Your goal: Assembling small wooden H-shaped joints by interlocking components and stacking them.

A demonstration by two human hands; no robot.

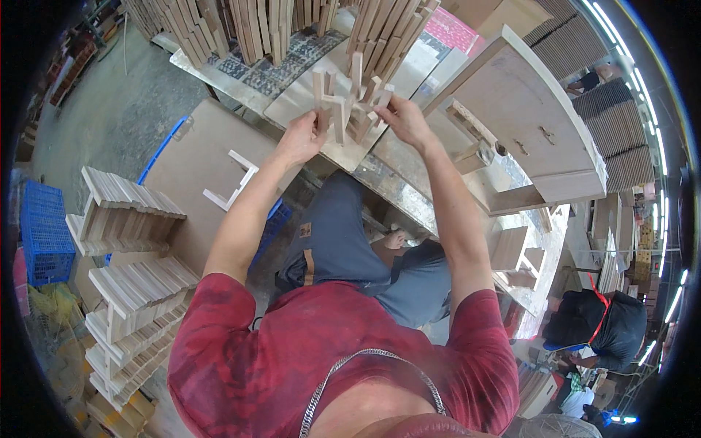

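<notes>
Both my hands are at the near edge of a worktable, on either side of a small cluster of pale wooden pieces (339, 120) that stand upright and lean at angles. My left hand (301, 139) is closed round the lower part of an upright wooden strip (319, 87) at the cluster's left side. On the right, my right hand (405, 120) pinches a short wooden piece (382, 98) between thumb and fingers. The pieces overlap, so how they are joined is hard to make out. A smooth board (343, 155) lies under them.
Tall bundles of wooden strips (252, 29) stand along the table's far side. At right rises a large board fixture (544, 109) with a wooden block. A pale H-shaped wooden frame (232, 181) lies on cardboard at left, beside stacked frames (131, 212) and a blue crate (47, 233). A person (595, 328) works at far right.
</notes>
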